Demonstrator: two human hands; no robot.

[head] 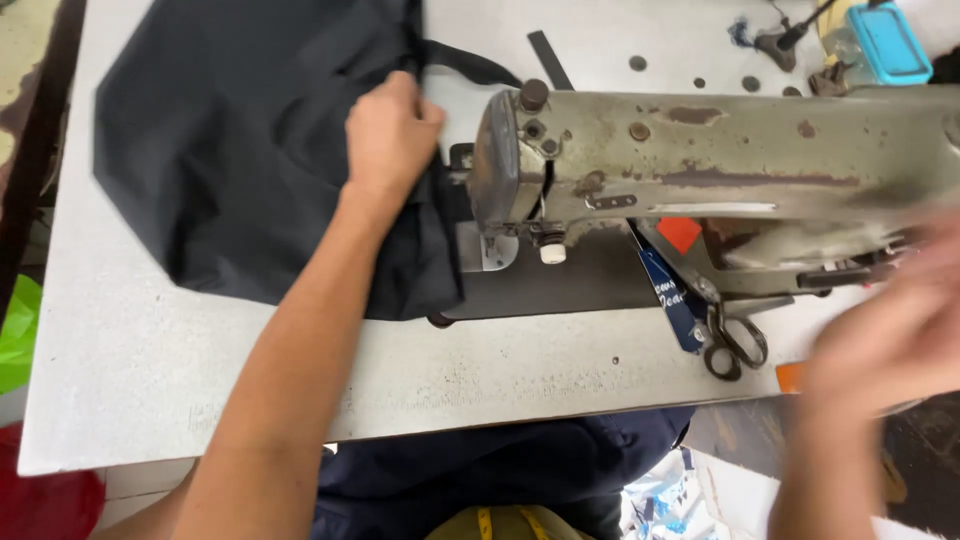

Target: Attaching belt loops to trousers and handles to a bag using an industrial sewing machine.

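Note:
A dark navy piece of fabric (230,150) lies spread over the left half of the grey sewing table (120,360). My left hand (390,130) rests on it with fingers curled, gripping the cloth just left of the head of the worn grey sewing machine (680,160). The fabric's edge reaches under the machine near the presser foot (548,245). My right hand (890,340) is blurred in motion at the right edge, low over the table front, near black scissors (735,345). Its fingers look spread, and I see nothing in them.
A blue tag (672,298) and an orange scrap (680,232) lie under the machine arm. A turquoise-lidded box (888,45) stands at the back right. More dark cloth (500,470) and a yellow tape measure (505,522) sit in my lap. A green bag (18,335) hangs at left.

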